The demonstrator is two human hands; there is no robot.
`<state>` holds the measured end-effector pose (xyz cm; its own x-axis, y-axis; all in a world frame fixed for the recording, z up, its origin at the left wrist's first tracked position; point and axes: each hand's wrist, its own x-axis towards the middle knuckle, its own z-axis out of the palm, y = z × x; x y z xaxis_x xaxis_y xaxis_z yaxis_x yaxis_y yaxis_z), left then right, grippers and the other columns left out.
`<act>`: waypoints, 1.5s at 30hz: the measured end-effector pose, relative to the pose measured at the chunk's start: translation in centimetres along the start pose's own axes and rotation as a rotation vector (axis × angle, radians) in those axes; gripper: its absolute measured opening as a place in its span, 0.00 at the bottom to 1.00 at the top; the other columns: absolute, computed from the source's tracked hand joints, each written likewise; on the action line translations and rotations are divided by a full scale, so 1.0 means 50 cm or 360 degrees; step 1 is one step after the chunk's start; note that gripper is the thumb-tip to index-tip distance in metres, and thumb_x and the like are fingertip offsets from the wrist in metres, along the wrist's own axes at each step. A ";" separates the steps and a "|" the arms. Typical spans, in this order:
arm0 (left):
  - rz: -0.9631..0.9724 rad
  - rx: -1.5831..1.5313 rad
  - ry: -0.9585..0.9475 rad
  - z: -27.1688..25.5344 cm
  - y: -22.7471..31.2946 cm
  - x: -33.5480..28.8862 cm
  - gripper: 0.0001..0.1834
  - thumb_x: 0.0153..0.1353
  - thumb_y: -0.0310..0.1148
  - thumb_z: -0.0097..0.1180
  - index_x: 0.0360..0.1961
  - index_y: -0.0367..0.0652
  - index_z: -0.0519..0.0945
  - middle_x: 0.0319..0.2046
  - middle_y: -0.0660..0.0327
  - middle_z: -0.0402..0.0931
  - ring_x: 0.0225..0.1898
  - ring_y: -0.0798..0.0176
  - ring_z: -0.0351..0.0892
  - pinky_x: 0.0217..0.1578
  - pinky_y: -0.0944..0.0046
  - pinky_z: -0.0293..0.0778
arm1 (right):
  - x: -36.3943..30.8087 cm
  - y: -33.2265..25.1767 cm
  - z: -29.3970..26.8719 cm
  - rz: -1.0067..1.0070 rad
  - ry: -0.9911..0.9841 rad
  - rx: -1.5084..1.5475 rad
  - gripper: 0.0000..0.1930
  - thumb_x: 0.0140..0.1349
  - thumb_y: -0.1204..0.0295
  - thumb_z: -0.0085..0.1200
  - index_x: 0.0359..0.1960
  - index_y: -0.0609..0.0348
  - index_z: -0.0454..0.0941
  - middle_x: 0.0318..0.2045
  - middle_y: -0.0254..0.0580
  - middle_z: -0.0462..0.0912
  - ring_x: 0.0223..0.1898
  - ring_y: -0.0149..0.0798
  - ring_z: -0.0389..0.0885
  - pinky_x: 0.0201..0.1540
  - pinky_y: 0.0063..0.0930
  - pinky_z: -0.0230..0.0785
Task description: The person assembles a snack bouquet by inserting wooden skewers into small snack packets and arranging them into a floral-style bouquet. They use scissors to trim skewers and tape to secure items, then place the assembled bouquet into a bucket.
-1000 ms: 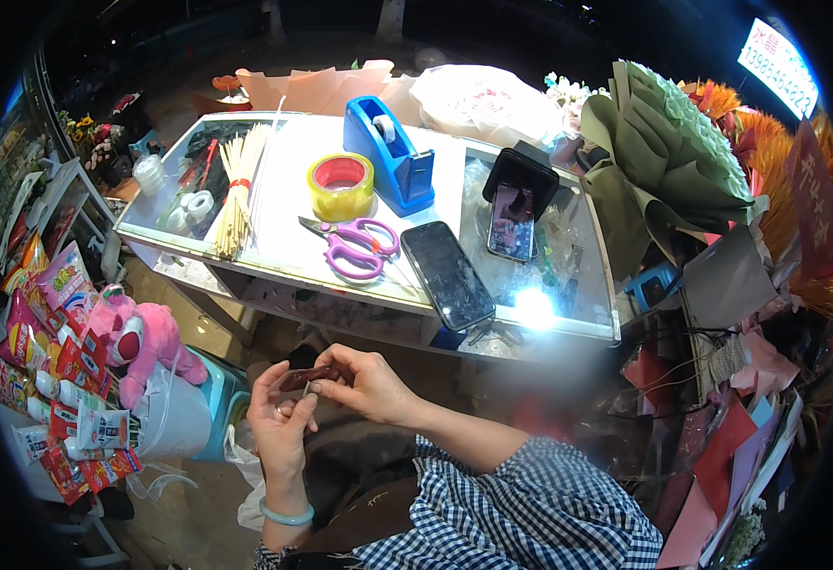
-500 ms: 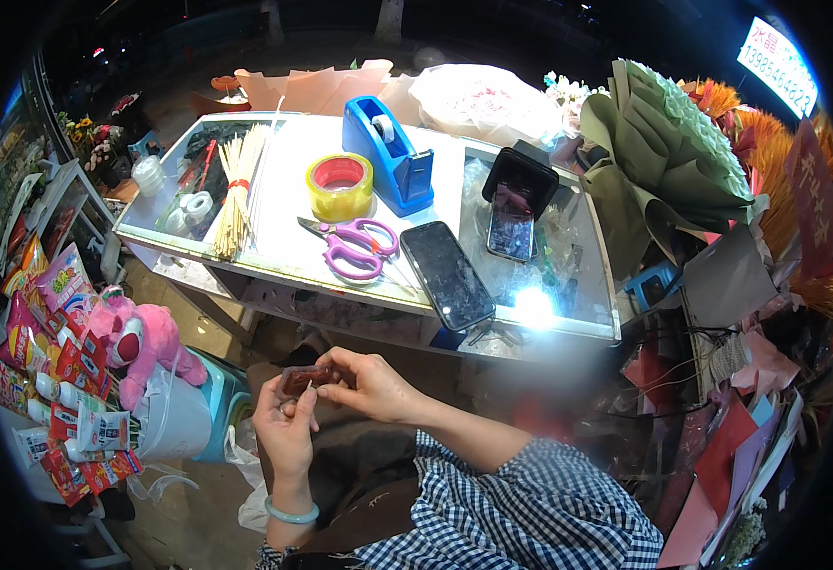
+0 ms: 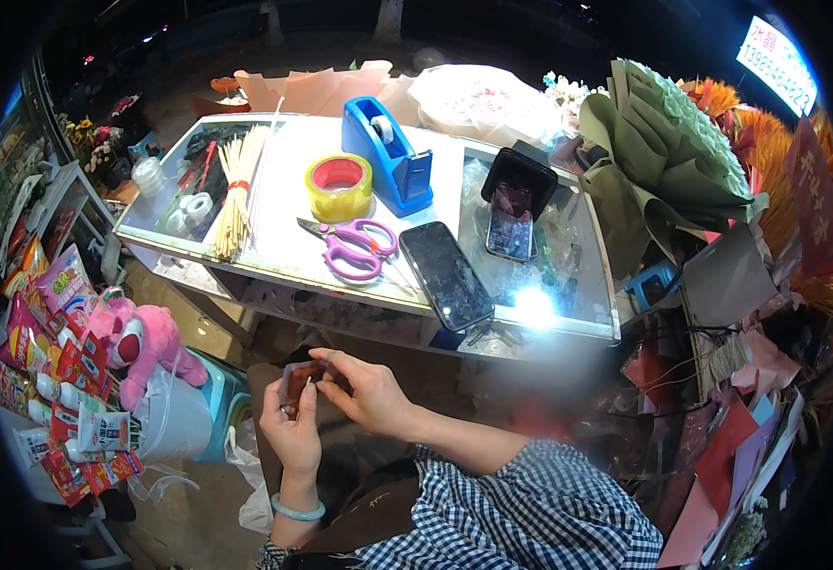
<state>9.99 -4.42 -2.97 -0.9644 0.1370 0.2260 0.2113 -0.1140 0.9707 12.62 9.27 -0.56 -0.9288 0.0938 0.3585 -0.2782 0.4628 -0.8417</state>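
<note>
In front of the glass table, low over my lap, my left hand (image 3: 290, 425) is closed around a small reddish-brown packet (image 3: 296, 380) with a shiny, clear-looking wrapper. The fingers of my right hand (image 3: 364, 391) pinch its upper right side. Part of the packet is covered by my fingers, and its contents are too small to make out. A pale tip shows by my left thumb; I cannot tell what it is. On the table just beyond lie purple-handled scissors (image 3: 354, 252) and a black phone (image 3: 447, 276).
The table (image 3: 340, 295) also carries yellow tape (image 3: 338, 187), a blue tape dispenser (image 3: 388, 157), bundled sticks (image 3: 237, 195) and a second phone (image 3: 511, 221) beside a bright light. Snack bags and a pink plush toy (image 3: 147, 342) stand left. Wrapped bouquets (image 3: 659, 157) and coloured paper (image 3: 720, 446) crowd the right.
The packet has tilted more upright in my left hand. My right hand has shifted slightly down and left, its fingers still at the packet's edge. The table things have stayed put.
</note>
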 end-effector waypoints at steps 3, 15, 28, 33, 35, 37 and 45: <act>0.0014 -0.0018 -0.0020 0.000 0.002 -0.002 0.10 0.61 0.25 0.56 0.43 0.35 0.73 0.35 0.63 0.77 0.34 0.75 0.73 0.36 0.76 0.68 | 0.001 0.001 -0.001 0.0023 -0.0013 -0.0022 0.20 0.56 0.75 0.55 0.51 0.62 0.71 0.28 0.45 0.79 0.30 0.46 0.81 0.32 0.34 0.73; 0.0053 0.0016 -0.0012 -0.001 0.004 -0.004 0.10 0.61 0.26 0.56 0.42 0.34 0.74 0.36 0.62 0.77 0.34 0.75 0.74 0.36 0.76 0.69 | 0.011 0.006 -0.006 0.0089 -0.0064 -0.0036 0.13 0.56 0.70 0.57 0.42 0.60 0.73 0.27 0.45 0.78 0.29 0.47 0.79 0.31 0.36 0.71; -0.0312 -0.0458 -0.0163 -0.037 0.017 0.023 0.10 0.61 0.30 0.57 0.42 0.38 0.73 0.32 0.65 0.76 0.17 0.81 0.61 0.13 0.80 0.55 | 0.019 -0.001 -0.028 0.0223 -0.0436 0.0306 0.10 0.59 0.71 0.54 0.35 0.65 0.72 0.22 0.48 0.77 0.26 0.50 0.78 0.29 0.36 0.68; -0.0331 -0.0353 -0.0183 -0.039 0.019 0.024 0.12 0.61 0.30 0.57 0.43 0.38 0.73 0.33 0.64 0.76 0.18 0.80 0.63 0.14 0.80 0.57 | 0.022 -0.009 -0.044 0.0083 -0.0542 0.0093 0.08 0.58 0.73 0.52 0.36 0.66 0.72 0.25 0.52 0.78 0.29 0.55 0.78 0.31 0.40 0.69; -0.0329 -0.0333 -0.0200 -0.040 0.018 0.023 0.12 0.61 0.30 0.57 0.44 0.38 0.72 0.33 0.64 0.76 0.19 0.80 0.63 0.15 0.80 0.57 | 0.023 -0.012 -0.050 0.0066 -0.0590 0.0006 0.08 0.58 0.74 0.52 0.36 0.66 0.72 0.27 0.54 0.78 0.32 0.57 0.78 0.33 0.42 0.69; -0.0308 -0.0336 -0.0208 -0.041 0.017 0.023 0.12 0.61 0.30 0.57 0.44 0.38 0.72 0.32 0.64 0.76 0.19 0.80 0.63 0.15 0.80 0.57 | 0.026 -0.014 -0.054 0.0031 -0.0610 -0.0034 0.08 0.57 0.74 0.52 0.36 0.66 0.72 0.28 0.55 0.77 0.33 0.57 0.77 0.34 0.43 0.68; -0.0456 -0.0581 -0.0283 -0.049 0.018 0.030 0.11 0.62 0.31 0.56 0.42 0.41 0.71 0.32 0.66 0.75 0.19 0.82 0.63 0.13 0.82 0.54 | 0.033 -0.015 -0.058 -0.0067 -0.0644 0.0072 0.08 0.56 0.76 0.52 0.36 0.67 0.72 0.30 0.53 0.75 0.35 0.56 0.75 0.36 0.42 0.68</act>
<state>8.35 -6.75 -1.97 -0.9269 0.3752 -0.0049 -0.1585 -0.3797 0.9114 12.01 11.64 1.86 -0.9351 -0.2833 0.2130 -0.3204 0.4186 -0.8498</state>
